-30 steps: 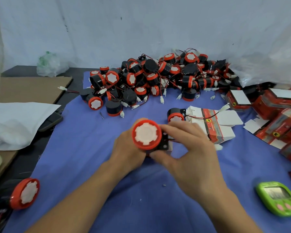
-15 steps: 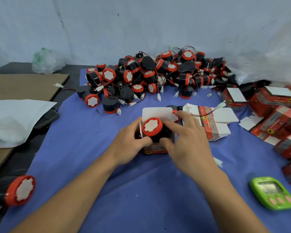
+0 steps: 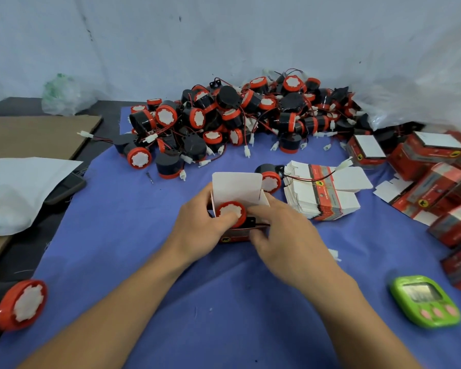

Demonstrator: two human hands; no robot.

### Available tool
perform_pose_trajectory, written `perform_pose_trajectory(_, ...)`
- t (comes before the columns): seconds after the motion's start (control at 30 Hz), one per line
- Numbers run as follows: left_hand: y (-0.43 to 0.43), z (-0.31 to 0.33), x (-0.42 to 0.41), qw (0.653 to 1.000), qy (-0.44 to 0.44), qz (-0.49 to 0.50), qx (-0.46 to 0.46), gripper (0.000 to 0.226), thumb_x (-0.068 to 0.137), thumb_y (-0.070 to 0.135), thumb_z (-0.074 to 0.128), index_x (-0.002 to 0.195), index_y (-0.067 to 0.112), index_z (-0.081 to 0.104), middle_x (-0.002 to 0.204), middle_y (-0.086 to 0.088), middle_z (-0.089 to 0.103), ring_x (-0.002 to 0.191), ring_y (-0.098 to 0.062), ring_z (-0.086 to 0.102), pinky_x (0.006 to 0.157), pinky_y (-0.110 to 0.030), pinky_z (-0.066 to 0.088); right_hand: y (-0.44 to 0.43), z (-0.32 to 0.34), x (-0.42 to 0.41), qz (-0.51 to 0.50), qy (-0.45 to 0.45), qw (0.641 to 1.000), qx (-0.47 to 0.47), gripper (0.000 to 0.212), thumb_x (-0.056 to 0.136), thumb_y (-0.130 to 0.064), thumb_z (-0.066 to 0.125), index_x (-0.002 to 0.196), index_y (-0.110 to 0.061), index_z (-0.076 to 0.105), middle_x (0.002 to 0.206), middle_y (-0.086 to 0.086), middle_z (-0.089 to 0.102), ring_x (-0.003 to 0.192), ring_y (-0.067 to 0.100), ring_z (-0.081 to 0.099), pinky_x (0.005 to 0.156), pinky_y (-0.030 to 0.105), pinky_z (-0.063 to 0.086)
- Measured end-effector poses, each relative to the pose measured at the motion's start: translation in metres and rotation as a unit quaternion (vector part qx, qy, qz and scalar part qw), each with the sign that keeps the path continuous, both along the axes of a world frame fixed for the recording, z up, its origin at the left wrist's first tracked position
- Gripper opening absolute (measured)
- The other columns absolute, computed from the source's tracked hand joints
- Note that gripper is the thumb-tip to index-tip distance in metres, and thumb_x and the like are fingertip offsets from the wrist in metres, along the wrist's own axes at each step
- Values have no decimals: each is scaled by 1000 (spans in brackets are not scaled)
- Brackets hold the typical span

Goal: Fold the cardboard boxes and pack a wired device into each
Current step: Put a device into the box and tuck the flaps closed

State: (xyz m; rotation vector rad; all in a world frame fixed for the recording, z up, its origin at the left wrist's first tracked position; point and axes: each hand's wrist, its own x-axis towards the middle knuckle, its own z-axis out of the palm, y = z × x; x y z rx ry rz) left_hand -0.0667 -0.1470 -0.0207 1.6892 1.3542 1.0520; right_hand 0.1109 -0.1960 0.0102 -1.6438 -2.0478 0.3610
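Firmly, the left hand (image 3: 197, 225) clasps the left wall of the cardboard box (image 3: 236, 186), its thumb pressing the white face of the wired device (image 3: 230, 213). The device sits partly inside the open top, with the lid flap upright at its 12 o'clock. The right hand (image 3: 285, 235) curls round the box's right side. From the box, the pile of devices (image 3: 237, 121) lies at 12 o'clock, the stack of flat boxes (image 3: 322, 193) at 2 and a green timer (image 3: 426, 302) at 4.

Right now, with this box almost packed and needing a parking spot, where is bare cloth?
Bare blue cloth lies left of the left hand, up to the phone, and between the right hand and green timer. Crowded: device pile behind, flat-box stack and folded boxes on the right.
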Motion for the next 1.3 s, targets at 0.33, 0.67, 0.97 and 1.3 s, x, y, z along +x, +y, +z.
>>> perform_pose_trajectory(0.33,0,-6,3,999,-22,13,-37,34,80,32,75,111,44,65,99,32,71,92,12,64,65,-2,44,-12,34,64,-142,-4,983,-113,7,81,-39,73,83,-46,74,69,-17,71,72,7,65,61,28,52)
perform_pose_trajectory(0.67,1,-3,4,1000,-7,-9,-18,26,70,50,70,96,44,66,93,31,72,85,9,67,63,-6,47,-8,18,-4,41,274,960,43,13,87,-22,66,92,-31,75,80,-7,72,68,4,61,62,18,46)
perform_pose_trajectory(0.97,-2,-3,5,999,-13,-43,-9,31,70,51,58,99,57,65,97,27,73,90,2,68,68,-10,50,5,0,-21,-113,-85,977,162,24,83,-13,55,85,-24,76,82,-5,70,73,24,61,55,30,40)
perform_pose_trajectory(1.3,0,-5,4,999,-11,-41,-13,27,77,43,66,103,49,69,100,25,74,93,1,68,68,-8,47,1,1,-15,-111,-187,975,43,26,87,-15,58,106,-34,53,65,-7,40,56,21,38,47,30,15)
